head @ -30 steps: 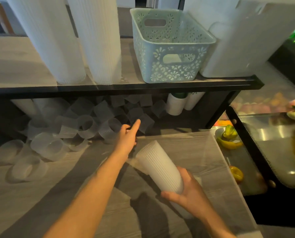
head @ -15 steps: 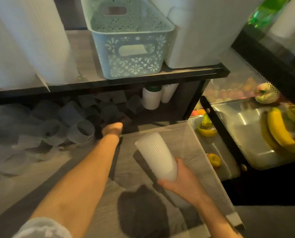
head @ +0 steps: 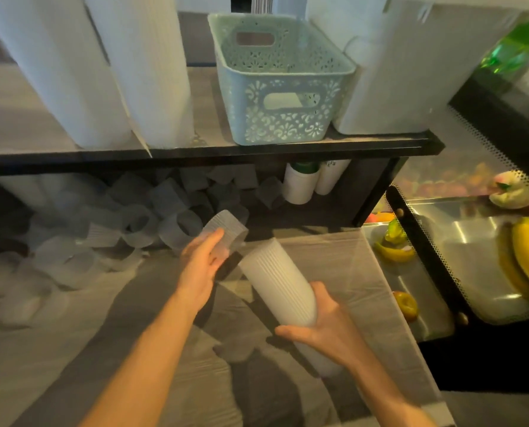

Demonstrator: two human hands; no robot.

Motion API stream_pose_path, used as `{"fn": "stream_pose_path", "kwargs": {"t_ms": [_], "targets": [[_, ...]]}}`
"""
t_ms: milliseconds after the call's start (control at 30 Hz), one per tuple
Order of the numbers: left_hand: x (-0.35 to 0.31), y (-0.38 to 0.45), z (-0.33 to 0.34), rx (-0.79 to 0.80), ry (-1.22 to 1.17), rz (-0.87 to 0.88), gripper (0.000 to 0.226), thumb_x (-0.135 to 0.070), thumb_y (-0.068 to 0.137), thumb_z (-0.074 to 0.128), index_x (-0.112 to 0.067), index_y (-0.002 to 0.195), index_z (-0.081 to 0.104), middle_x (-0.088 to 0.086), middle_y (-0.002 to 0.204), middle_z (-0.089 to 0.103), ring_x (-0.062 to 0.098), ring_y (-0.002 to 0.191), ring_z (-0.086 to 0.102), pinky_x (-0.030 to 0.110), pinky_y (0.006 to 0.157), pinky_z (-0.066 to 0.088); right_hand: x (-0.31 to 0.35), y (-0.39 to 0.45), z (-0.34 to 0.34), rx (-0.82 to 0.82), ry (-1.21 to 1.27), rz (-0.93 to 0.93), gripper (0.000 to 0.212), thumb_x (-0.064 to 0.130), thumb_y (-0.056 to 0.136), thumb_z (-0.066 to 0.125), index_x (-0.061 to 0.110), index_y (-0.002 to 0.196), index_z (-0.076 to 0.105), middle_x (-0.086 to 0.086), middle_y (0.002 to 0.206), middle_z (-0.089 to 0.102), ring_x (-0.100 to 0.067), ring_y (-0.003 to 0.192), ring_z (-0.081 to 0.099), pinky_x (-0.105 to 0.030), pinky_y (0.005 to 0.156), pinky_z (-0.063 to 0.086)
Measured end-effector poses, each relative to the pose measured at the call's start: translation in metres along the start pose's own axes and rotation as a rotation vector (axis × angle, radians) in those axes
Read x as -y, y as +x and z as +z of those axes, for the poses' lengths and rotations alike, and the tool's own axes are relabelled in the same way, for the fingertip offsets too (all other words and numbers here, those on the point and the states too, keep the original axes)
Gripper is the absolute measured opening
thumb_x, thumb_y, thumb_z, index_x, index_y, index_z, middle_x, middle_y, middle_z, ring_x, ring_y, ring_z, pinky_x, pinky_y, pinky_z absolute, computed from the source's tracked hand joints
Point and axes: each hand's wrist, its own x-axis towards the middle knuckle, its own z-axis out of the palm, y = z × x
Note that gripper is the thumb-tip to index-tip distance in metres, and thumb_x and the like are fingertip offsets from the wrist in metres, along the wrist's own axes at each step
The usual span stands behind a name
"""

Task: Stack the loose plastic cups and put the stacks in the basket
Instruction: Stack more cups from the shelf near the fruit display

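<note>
Grey wood-grain counter [head: 72, 349], loose cups [head: 109, 229] heaped under the shelf [head: 195, 151].
Left hand [head: 200, 266], empty a second ago, now grips one clear cup [head: 226, 232] beside the stack [head: 278, 288] (right hand [head: 321, 328] curled round it); basket [head: 280, 84] above.

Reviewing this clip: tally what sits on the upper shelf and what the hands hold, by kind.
Tall white cup stacks on the shelf: 2
Pale green perforated plastic basket: 1
Hand-held white ribbed cup stack: 1
Hand-held clear ribbed plastic cup: 1
Total: 5
</note>
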Motion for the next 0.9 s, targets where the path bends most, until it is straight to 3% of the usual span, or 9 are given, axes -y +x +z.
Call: {"fn": "stream_pose_path", "kwargs": {"t_ms": [67,167,267,400,467,600,700,800,900], "targets": [[-0.012,-0.015,-0.009,0.083,0.034,0.090,0.050,-0.020,0.072,0.081,-0.008,0.116,0.062,-0.001,0.100,0.071,0.011,0.096,0.066,0.036,0.100,0.045,0.007,0.000,0.005,-0.013,-0.016,-0.029,0.084,0.077,0.049,0.076,0.038,0.114,0.038,0.013,0.109,0.054,-0.009,0.099,0.058,-0.038,0.081,0.057],[-0.023,-0.038,-0.021,0.111,0.274,0.166,0.067,-0.033,0.070,0.082,-0.016,0.130,0.058,0.003,0.122,0.066,0.013,0.114,0.062,0.033,0.100,0.046,0.023,0.000,0.010,0.005,-0.036,-0.061,0.078,0.068,0.053,0.078,0.039,0.113,0.038,0.015,0.112,0.050,-0.007,0.101,0.054,-0.035,0.084,0.055],[-0.031,-0.053,-0.034,0.114,0.470,0.217,0.053,-0.025,0.085,0.073,-0.020,0.134,0.054,-0.005,0.118,0.062,-0.011,0.096,0.060,0.012,0.083,0.048,0.036,0.000,0.014,0.031,-0.081,-0.112,0.075,0.061,0.058,0.079,0.035,0.116,0.040,0.011,0.115,0.052,-0.010,0.103,0.053,-0.032,0.086,0.050],[-0.033,-0.060,-0.045,0.072,0.540,0.286,0.052,-0.016,0.089,0.069,-0.020,0.137,0.050,-0.013,0.114,0.061,-0.019,0.087,0.059,0.004,0.075,0.046,0.046,0.000,0.021,0.084,-0.127,-0.188,0.077,0.068,0.056,0.072,0.030,0.117,0.041,0.007,0.113,0.055,-0.016,0.101,0.057,-0.034,0.079,0.047],[-0.032,-0.066,-0.046,0.093,0.525,0.279,0.056,-0.022,0.087,0.070,-0.023,0.138,0.048,-0.013,0.121,0.060,-0.019,0.095,0.059,0.004,0.079,0.045,0.048,0.000,0.026,0.084,-0.092,-0.200,0.081,0.073,0.051,0.065,0.030,0.116,0.042,0.008,0.109,0.056,-0.016,0.097,0.058,-0.036,0.077,0.048],[-0.018,-0.076,-0.047,0.137,0.541,0.251,0.068,-0.056,0.082,0.066,-0.032,0.143,0.047,-0.017,0.133,0.054,-0.019,0.112,0.049,0.002,0.084,0.042,0.051,0.000,0.034,0.075,-0.016,-0.195,0.077,0.072,0.050,0.067,0.031,0.109,0.042,0.013,0.103,0.054,-0.010,0.091,0.055,-0.032,0.071,0.046],[-0.010,-0.073,-0.048,0.217,0.591,0.199,0.081,-0.075,0.078,0.056,-0.036,0.147,0.040,-0.021,0.146,0.044,-0.010,0.129,0.041,0.012,0.099,0.039,0.044,0.001,0.036,0.055,-0.005,-0.180,0.078,0.073,0.049,0.065,0.030,0.110,0.044,0.012,0.102,0.056,-0.012,0.090,0.056,-0.031,0.070,0.044],[-0.008,-0.062,-0.043,0.226,0.617,0.160,0.071,-0.065,0.088,0.049,-0.028,0.148,0.040,-0.014,0.147,0.044,-0.004,0.129,0.041,0.004,0.091,0.039,0.032,0.001,0.032,0.039,0.021,-0.121,0.076,0.072,0.048,0.067,0.037,0.111,0.042,0.012,0.102,0.058,-0.012,0.092,0.057,-0.029,0.071,0.045],[-0.008,-0.042,-0.025,0.136,0.576,0.191,0.063,-0.061,0.084,0.053,-0.026,0.137,0.051,-0.004,0.130,0.060,0.003,0.113,0.058,0.013,0.084,0.051,0.019,0.000,0.025,-0.002,0.040,-0.067,0.073,0.069,0.048,0.071,0.041,0.109,0.042,0.012,0.098,0.059,-0.011,0.091,0.058,-0.033,0.075,0.050]]}}
